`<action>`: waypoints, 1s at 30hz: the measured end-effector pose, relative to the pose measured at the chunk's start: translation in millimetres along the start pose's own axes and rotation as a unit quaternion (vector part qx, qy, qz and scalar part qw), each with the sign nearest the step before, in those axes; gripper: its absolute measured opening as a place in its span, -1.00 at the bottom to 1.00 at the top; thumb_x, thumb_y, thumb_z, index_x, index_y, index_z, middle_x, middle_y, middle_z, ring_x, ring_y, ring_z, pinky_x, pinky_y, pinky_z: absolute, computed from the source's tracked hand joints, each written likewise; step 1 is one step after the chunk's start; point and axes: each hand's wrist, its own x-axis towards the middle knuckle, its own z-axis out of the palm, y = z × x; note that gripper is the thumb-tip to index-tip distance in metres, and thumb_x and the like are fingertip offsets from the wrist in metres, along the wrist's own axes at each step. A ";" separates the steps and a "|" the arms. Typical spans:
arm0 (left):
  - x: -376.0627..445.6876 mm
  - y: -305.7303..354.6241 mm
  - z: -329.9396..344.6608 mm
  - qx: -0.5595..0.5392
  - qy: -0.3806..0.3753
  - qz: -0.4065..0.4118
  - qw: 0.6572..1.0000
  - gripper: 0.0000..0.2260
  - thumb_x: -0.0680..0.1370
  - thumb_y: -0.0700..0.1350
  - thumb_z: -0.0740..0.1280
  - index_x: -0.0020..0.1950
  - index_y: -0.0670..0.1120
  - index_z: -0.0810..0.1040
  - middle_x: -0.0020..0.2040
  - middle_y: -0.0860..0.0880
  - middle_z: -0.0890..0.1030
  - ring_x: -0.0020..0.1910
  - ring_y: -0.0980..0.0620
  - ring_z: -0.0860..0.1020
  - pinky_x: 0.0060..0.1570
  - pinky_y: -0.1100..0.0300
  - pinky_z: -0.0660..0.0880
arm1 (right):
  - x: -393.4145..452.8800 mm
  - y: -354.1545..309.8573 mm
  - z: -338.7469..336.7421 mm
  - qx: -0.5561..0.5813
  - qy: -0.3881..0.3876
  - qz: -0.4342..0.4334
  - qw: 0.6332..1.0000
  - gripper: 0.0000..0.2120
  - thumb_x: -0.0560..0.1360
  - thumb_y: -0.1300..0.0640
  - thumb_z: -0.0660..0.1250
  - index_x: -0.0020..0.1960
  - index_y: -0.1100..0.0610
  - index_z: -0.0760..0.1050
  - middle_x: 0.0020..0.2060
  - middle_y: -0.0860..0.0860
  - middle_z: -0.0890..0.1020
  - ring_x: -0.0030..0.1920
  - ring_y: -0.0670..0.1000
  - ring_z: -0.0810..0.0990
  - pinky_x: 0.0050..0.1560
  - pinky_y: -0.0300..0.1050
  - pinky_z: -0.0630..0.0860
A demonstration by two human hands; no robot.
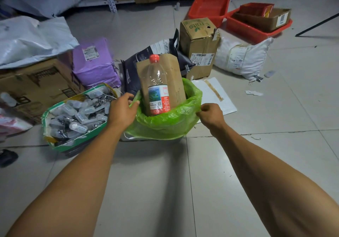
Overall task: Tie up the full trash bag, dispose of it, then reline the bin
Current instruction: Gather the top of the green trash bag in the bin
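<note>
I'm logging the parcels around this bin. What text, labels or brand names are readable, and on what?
"fruits", printed upside down: cardboard box behind the bin.
Bottle label in the green bag: QR code, text too small.
Shipping labels on the purple parcel and white sack: blurred, unreadable.

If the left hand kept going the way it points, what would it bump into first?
Probably the plastic bottle standing in the green bag. The left hand grips the bag's rim and points up and right, toward the bottle, though depth is hard to judge.
</note>
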 end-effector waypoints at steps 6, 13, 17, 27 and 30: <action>5.5 -10.8 0.1 0.015 -0.051 -0.102 0.993 -0.81 0.56 -0.14 0.29 0.07 -0.20 0.61 -0.01 -0.24 0.65 0.03 -0.25 0.60 0.06 0.00 0.54 | -4.1 -6.4 -9.3 0.118 0.007 0.028 0.993 -1.00 0.45 0.18 0.20 -0.14 0.11 0.38 -0.21 0.05 0.52 -0.25 0.05 0.49 -0.31 -0.03 0.49; 3.9 -13.2 10.8 -0.131 -0.133 -0.224 0.957 -0.82 0.57 -0.18 0.21 -0.14 -0.19 0.57 -0.23 -0.21 0.52 -0.22 -0.12 0.53 -0.17 0.04 0.49 | -9.7 -11.5 -19.7 0.169 0.015 0.014 0.985 -0.77 0.35 0.38 0.32 -0.27 0.09 0.38 -0.30 0.11 0.52 -0.26 0.09 0.51 -0.25 0.02 0.53; 8.5 -14.0 7.6 -0.198 -0.102 -0.253 0.942 -0.90 0.52 -0.29 0.30 -0.08 -0.24 0.62 -0.19 -0.24 0.59 -0.20 -0.13 0.59 -0.13 -0.04 0.58 | -11.5 -21.5 -22.6 0.183 -0.001 -0.021 0.983 -0.75 0.36 0.48 0.36 -0.24 0.13 0.49 -0.33 0.03 0.56 -0.32 -0.01 0.51 -0.35 -0.20 0.45; 12.7 -7.2 3.8 -0.181 -0.004 -0.212 0.960 -0.90 0.56 -0.13 0.28 0.04 -0.11 0.51 0.00 -0.19 0.61 -0.07 -0.14 0.57 -0.04 0.02 0.50 | -8.2 -43.0 -19.8 0.308 -0.006 0.035 0.951 -0.73 0.45 0.40 0.26 0.00 0.19 0.66 -0.04 0.13 0.66 -0.11 0.09 0.60 -0.13 -0.06 0.59; 16.3 2.7 1.2 -0.188 0.029 -0.189 0.964 -0.89 0.60 -0.12 0.20 0.09 -0.11 0.45 -0.03 -0.14 0.55 -0.08 -0.12 0.53 -0.08 0.04 0.47 | -5.5 -51.2 -16.8 0.304 0.006 0.033 0.952 -0.69 0.47 0.45 0.24 0.11 0.22 0.61 -0.01 0.16 0.64 -0.16 0.06 0.61 -0.16 -0.11 0.61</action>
